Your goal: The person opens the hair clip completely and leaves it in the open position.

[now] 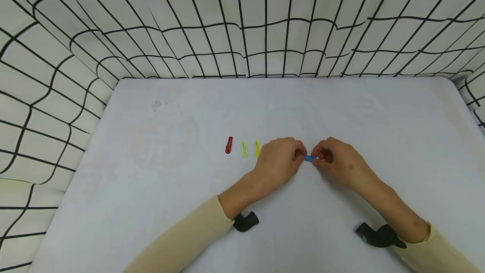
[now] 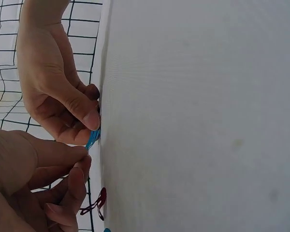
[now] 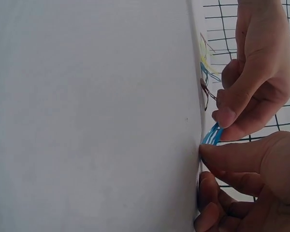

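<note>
A blue snap hair clip [image 1: 309,158] spans the small gap between the two hands, low over the white table [image 1: 189,218]. My left hand [image 1: 278,157] pinches its left end between thumb and finger. At the other end my right hand [image 1: 342,163] pinches it the same way, the remaining fingers curled. Up close in the right wrist view, the blue clip [image 3: 212,134] shows slits along its body, with both its ends covered by fingertips. Left of the hands lie a red hair clip [image 1: 229,145], a light green clip [image 1: 244,149] and a yellow clip [image 1: 257,148], partly behind the left hand.
Black-lined grid fabric [image 1: 265,24] hangs behind the table's far edge and along the left side. Black wrist straps or mounts [image 1: 246,221] sit at the cuffs. In the left wrist view, a dark red clip [image 2: 101,205] stands spread apart near the fingers.
</note>
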`<state>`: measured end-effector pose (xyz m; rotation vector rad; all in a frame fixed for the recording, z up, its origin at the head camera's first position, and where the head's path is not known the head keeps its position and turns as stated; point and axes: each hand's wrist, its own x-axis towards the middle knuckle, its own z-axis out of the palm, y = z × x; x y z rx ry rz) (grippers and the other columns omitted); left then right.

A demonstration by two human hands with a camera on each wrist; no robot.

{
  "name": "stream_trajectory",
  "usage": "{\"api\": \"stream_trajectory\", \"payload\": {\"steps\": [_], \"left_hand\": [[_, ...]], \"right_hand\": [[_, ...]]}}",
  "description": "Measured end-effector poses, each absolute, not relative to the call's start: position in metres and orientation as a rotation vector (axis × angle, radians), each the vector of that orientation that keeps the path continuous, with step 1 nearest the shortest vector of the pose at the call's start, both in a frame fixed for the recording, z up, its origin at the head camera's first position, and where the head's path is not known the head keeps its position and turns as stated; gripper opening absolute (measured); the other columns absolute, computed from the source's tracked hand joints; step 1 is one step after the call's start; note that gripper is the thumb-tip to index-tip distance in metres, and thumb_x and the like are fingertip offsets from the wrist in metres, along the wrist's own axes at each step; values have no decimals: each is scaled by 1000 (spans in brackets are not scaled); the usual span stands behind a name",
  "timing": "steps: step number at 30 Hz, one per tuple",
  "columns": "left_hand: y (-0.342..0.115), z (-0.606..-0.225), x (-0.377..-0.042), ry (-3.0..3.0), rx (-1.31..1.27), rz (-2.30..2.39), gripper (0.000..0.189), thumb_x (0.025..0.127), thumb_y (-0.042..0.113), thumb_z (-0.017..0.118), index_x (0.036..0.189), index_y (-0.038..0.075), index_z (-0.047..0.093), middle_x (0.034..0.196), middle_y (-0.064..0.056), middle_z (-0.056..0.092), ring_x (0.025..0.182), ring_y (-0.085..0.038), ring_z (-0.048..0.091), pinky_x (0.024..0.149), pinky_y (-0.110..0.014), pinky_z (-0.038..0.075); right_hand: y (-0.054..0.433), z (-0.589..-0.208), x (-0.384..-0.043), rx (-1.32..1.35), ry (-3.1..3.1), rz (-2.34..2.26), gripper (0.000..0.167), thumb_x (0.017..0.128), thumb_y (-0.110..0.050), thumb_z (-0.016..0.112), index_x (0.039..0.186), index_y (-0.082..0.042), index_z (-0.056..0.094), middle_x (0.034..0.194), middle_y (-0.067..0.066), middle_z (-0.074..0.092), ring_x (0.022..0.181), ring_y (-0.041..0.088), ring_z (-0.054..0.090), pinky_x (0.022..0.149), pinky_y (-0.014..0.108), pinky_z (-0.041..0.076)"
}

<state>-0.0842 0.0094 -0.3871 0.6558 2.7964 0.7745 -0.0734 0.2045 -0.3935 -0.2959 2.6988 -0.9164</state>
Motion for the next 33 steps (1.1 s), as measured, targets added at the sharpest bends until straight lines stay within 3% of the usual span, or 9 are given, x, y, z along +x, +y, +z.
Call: {"api": "stream_trajectory", "payload": {"steps": [22,28,33], "left_hand": [[-9,-388,-83,2789,491,1153,7,97,25,75,98,23,82,72,10,66,67,-3,55,57,-17,42],[-12,-390,-83,2762,503,1253,9,97,26,75,99,21,82,72,9,66,67,-5,55,57,-18,41],[-17,-391,-82,2675,510,1357,10,97,23,74,100,17,82,76,6,67,72,-7,55,63,-18,41]], "right_hand": [[211,-391,-72,-333,2688,-1181,6,97,-16,74,104,-15,76,91,1,75,82,12,65,70,21,52],[214,-390,-70,-310,2608,-1357,11,99,-20,73,107,-14,76,87,7,71,75,15,66,64,23,51],[215,-391,-70,-285,2550,-1417,14,100,-25,71,110,-15,76,89,10,71,78,19,68,67,24,52]]}}
